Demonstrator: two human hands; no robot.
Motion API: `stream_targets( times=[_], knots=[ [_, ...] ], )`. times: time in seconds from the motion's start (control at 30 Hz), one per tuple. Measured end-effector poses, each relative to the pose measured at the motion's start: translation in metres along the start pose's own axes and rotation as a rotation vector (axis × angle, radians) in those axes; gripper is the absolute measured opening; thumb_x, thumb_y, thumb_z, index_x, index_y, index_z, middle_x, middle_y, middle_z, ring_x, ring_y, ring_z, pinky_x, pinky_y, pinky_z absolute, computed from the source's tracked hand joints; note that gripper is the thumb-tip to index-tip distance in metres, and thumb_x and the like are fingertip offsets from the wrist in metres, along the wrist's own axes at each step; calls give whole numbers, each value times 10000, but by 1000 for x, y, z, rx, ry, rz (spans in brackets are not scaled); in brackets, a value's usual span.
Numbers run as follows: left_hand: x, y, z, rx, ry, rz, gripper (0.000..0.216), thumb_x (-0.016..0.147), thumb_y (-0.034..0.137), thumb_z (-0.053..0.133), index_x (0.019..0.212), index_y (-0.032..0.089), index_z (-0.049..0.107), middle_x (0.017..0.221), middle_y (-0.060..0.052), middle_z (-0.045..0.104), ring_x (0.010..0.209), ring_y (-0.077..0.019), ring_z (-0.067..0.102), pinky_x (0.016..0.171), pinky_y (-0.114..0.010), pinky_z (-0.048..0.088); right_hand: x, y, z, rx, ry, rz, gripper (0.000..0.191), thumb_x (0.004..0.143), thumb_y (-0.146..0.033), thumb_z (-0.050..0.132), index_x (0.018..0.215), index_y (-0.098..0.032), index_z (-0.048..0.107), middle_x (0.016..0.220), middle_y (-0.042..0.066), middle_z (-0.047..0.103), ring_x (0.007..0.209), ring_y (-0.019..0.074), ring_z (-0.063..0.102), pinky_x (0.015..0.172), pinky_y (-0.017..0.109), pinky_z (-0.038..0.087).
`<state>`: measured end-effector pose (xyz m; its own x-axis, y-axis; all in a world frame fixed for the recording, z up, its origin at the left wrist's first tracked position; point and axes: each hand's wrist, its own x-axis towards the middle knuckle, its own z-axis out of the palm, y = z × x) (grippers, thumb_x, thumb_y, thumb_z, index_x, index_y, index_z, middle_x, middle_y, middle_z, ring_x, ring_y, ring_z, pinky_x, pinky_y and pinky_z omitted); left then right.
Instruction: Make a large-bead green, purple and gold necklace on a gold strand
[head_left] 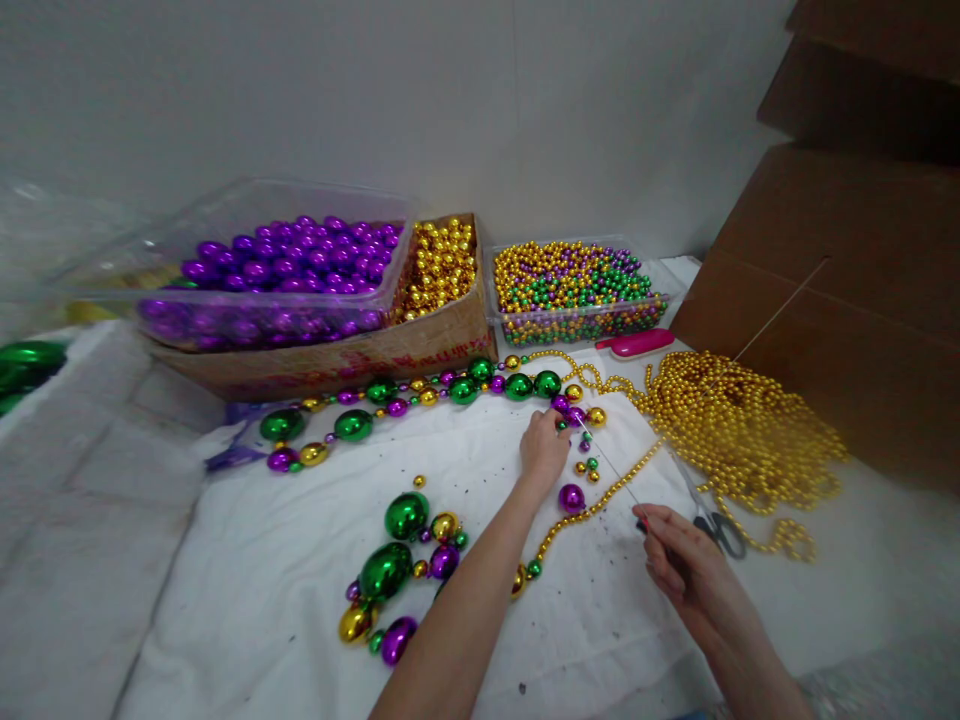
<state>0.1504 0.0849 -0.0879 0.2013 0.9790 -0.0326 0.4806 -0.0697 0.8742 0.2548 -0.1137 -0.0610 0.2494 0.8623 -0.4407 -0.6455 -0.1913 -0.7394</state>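
Observation:
My left hand reaches forward and pinches a small purple bead at the end of a long strand of green, purple and gold beads lying across the white cloth. My right hand pinches the near end of a thin long needle that points toward that bead. A string of small gold beads runs between the hands. A loose purple bead lies just beside my left wrist.
A clear tub of purple balls, a cardboard box of gold beads and a clear tub of mixed small beads line the back. A pile of gold bead strings, scissors, a pink tool, cardboard boxes.

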Motion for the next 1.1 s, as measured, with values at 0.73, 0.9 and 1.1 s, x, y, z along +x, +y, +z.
stream_targets(
  times=[0.73, 0.9, 1.1],
  knots=[
    [-34, -4, -73, -1214, -269, -561, 216, 891, 176, 473, 854, 83, 664, 662, -54, 575, 591, -92, 555, 592, -208, 489, -16, 3, 20, -542, 57, -29, 455, 774, -544, 593, 988, -143, 588, 417, -58, 438, 397, 50, 193, 431, 236, 66],
    [-36, -3, -73, -1245, -265, -581, 207, 881, 216, 517, 811, 84, 661, 646, -44, 566, 582, -83, 545, 589, -198, 482, -17, 4, 20, -546, 63, -15, 458, 754, -559, 607, 961, -150, 611, 405, -53, 436, 396, 56, 199, 440, 237, 71],
    [-38, -4, -72, -1228, -259, -577, 200, 872, 221, 537, 816, 74, 661, 663, -52, 582, 582, -87, 553, 575, -203, 480, -16, 5, 20, -575, 56, -29, 456, 765, -552, 596, 982, -150, 606, 399, -55, 431, 390, 58, 206, 440, 238, 72]
  ],
)
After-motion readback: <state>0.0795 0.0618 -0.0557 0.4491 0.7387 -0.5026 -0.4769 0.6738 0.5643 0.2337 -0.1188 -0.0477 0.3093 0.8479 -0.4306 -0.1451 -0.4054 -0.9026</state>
